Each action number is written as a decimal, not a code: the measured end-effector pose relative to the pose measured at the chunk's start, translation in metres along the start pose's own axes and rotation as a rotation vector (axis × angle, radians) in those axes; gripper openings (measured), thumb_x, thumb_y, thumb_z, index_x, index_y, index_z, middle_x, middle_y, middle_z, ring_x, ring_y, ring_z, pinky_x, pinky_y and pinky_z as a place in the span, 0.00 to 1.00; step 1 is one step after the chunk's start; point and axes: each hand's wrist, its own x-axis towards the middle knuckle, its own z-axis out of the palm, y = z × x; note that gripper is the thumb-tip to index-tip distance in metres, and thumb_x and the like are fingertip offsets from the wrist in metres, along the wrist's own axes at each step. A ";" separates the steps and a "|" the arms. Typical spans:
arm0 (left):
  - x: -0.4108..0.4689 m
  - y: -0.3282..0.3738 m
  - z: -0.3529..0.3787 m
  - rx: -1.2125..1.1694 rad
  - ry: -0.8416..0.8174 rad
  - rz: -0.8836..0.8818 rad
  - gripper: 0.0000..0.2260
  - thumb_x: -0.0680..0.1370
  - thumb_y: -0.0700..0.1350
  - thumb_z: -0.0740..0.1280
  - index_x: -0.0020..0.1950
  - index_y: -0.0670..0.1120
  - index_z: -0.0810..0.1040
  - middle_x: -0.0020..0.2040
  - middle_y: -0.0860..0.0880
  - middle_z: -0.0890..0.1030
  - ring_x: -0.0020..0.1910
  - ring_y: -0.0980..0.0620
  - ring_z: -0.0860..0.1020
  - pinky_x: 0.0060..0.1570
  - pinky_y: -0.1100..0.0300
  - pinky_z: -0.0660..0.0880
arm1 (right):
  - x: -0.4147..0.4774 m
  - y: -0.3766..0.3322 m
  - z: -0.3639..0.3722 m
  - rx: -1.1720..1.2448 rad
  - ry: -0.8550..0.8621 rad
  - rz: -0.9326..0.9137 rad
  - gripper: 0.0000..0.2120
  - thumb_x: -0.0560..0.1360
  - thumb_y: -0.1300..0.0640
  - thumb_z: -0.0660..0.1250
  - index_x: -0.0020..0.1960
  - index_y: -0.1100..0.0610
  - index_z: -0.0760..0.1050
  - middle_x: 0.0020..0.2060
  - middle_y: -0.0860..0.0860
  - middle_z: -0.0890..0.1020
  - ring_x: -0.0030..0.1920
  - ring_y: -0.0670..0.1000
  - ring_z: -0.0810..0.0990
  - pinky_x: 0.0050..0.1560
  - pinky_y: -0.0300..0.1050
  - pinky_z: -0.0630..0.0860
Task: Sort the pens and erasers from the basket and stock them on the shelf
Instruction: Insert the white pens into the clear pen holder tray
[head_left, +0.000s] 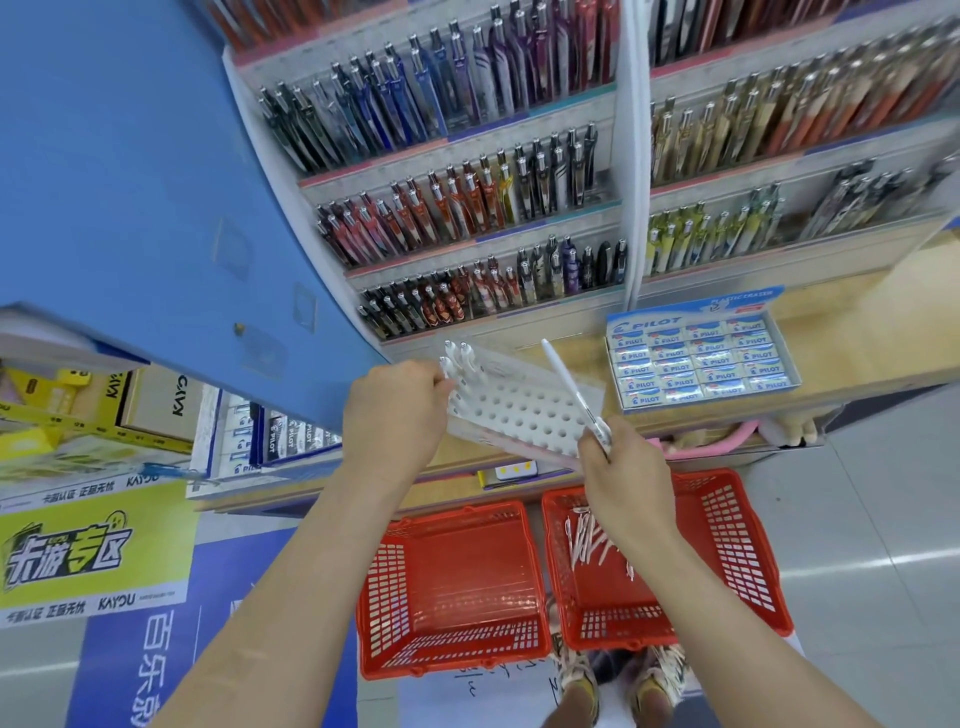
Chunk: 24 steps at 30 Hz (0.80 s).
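The left hand (395, 410) shows only its back, and its fingertips are hidden at the nine o'clock edge of the white perforated plastic pen rack (524, 415). The slim white plastic pen (566, 384) loses its lower end inside the right hand (623, 478), whose wrist covers some of the loose white pens (587, 540) in the red plastic mesh basket (737, 530). Toward one o'clock the shelved pens (857, 93) blur, and the top row is cut off.

right hand (626, 475) pinches white pen (571, 392) over holed rack (519, 410).
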 end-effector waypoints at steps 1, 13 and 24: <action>0.000 -0.001 0.001 -0.001 -0.014 0.003 0.10 0.78 0.51 0.63 0.42 0.48 0.80 0.36 0.48 0.81 0.40 0.44 0.78 0.38 0.55 0.72 | 0.000 0.000 0.000 -0.006 -0.004 0.001 0.09 0.77 0.56 0.60 0.39 0.58 0.68 0.30 0.57 0.77 0.35 0.63 0.75 0.35 0.54 0.70; 0.004 0.002 -0.009 0.158 -0.006 0.047 0.06 0.77 0.47 0.64 0.42 0.47 0.78 0.39 0.48 0.77 0.41 0.44 0.78 0.33 0.56 0.68 | 0.002 -0.013 -0.023 -0.023 -0.060 -0.002 0.19 0.79 0.43 0.54 0.39 0.56 0.70 0.29 0.50 0.76 0.36 0.57 0.75 0.36 0.49 0.67; -0.043 0.066 -0.035 -1.055 -0.257 -0.005 0.05 0.74 0.48 0.70 0.40 0.52 0.84 0.36 0.51 0.82 0.33 0.57 0.74 0.35 0.60 0.71 | -0.026 -0.068 -0.052 -0.308 0.031 -0.284 0.11 0.80 0.46 0.54 0.47 0.54 0.63 0.39 0.54 0.80 0.42 0.61 0.80 0.33 0.49 0.62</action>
